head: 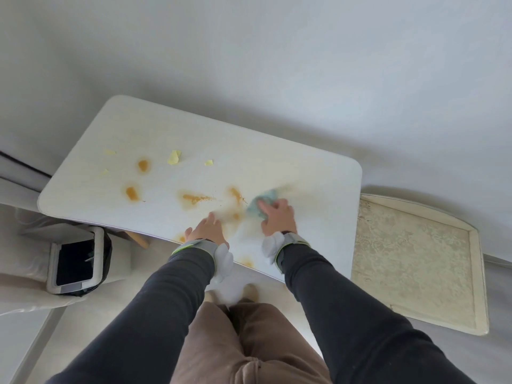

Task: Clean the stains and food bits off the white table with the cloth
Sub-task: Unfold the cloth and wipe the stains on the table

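Observation:
The white table [291, 151] carries several orange stains [195, 199] and yellow food bits [174, 157] across its left and middle. My right hand [277, 217] presses a crumpled light blue-green cloth [263, 202] onto the tabletop near the front, right of a smeared orange stain [237, 195]. The cloth looks blurred. My left hand [206, 230] lies flat on the table near its front edge, fingers apart, holding nothing. More small orange spots [246, 263] sit at the front edge between my wrists.
An open white bin with a black liner [77, 261] stands on the floor at the table's left front. A cream patterned chair seat or bench [415, 267] adjoins the table's right side. A plain wall runs behind the table.

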Demonstrator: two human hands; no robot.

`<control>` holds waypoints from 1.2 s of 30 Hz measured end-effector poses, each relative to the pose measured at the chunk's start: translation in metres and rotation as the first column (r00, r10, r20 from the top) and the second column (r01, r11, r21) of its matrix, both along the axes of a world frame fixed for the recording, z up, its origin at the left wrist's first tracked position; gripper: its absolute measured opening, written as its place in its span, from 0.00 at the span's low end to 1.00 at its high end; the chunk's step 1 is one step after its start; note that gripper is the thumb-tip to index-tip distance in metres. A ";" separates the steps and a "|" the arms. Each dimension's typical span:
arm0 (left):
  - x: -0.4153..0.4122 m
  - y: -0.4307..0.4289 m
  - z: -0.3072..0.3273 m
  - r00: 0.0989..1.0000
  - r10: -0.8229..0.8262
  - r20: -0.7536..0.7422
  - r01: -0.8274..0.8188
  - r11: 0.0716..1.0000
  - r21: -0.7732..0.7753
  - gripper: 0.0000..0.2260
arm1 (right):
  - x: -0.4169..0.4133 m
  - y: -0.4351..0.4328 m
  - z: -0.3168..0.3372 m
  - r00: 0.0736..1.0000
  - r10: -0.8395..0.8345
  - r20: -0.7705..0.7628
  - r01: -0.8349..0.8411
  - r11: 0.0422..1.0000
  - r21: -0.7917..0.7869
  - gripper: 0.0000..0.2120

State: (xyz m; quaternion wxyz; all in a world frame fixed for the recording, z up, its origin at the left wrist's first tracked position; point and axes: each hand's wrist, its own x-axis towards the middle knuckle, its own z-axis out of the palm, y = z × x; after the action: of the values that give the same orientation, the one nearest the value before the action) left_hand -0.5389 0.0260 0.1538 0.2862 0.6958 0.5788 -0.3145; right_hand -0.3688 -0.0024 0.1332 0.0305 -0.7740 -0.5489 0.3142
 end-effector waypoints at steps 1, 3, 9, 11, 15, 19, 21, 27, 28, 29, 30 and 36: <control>0.000 0.001 0.001 1.000 -0.007 -0.004 0.007 1.000 0.002 0.27 | -0.006 -0.004 -0.001 0.988 0.150 -0.026 -0.149 0.989 0.022 0.26; 0.002 0.003 0.005 1.000 -0.019 -0.022 0.019 1.000 0.005 0.26 | -0.010 -0.011 -0.004 0.942 0.332 -0.045 -0.329 0.943 0.054 0.24; 0.010 0.010 0.011 0.995 0.071 -0.067 -0.068 0.996 0.051 0.24 | 0.026 -0.012 -0.007 0.940 0.295 0.172 -0.316 0.943 0.108 0.25; 0.012 0.010 0.012 0.994 0.079 -0.074 -0.075 0.995 0.066 0.23 | 0.040 -0.013 -0.008 0.969 0.084 0.232 -0.107 0.990 0.087 0.26; 0.013 0.009 0.013 0.993 0.099 -0.069 -0.095 0.994 0.060 0.25 | 0.054 -0.004 -0.011 0.884 -0.416 0.214 0.417 0.908 0.044 0.26; 0.009 0.009 0.016 0.992 0.106 -0.063 -0.103 0.994 0.045 0.26 | 0.043 0.024 -0.008 0.802 -0.579 0.147 0.589 0.808 -0.034 0.26; 0.007 0.008 0.016 0.993 0.108 -0.049 -0.107 0.994 0.031 0.27 | 0.032 0.031 -0.007 0.879 -0.446 0.170 0.459 0.887 -0.045 0.27; 0.003 0.005 0.018 0.999 0.045 -0.017 -0.046 0.999 -0.014 0.28 | -0.009 0.008 -0.008 0.967 0.237 0.097 -0.242 0.970 0.041 0.27; 0.004 0.005 0.018 0.999 0.037 -0.021 -0.037 0.999 -0.022 0.28 | -0.012 -0.001 -0.008 0.936 0.344 0.069 -0.349 0.933 0.086 0.26; 0.004 0.005 0.019 0.999 0.033 -0.024 -0.034 0.999 -0.031 0.28 | -0.013 -0.009 -0.010 0.910 0.412 0.035 -0.413 0.901 0.136 0.25; 0.005 0.006 0.019 0.999 0.033 -0.025 -0.034 0.999 -0.040 0.28 | -0.012 -0.016 -0.012 0.894 0.448 0.004 -0.442 0.879 0.181 0.24; 0.003 0.005 0.019 0.998 0.060 -0.018 -0.060 0.997 -0.041 0.27 | 0.023 -0.004 -0.010 0.948 0.313 0.066 -0.319 0.939 0.132 0.23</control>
State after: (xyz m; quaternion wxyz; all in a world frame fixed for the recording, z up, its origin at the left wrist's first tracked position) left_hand -0.5362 0.0312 0.1724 0.3050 0.6694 0.5951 -0.3236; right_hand -0.3454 -0.0063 0.1233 0.0222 -0.6785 -0.6873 0.2584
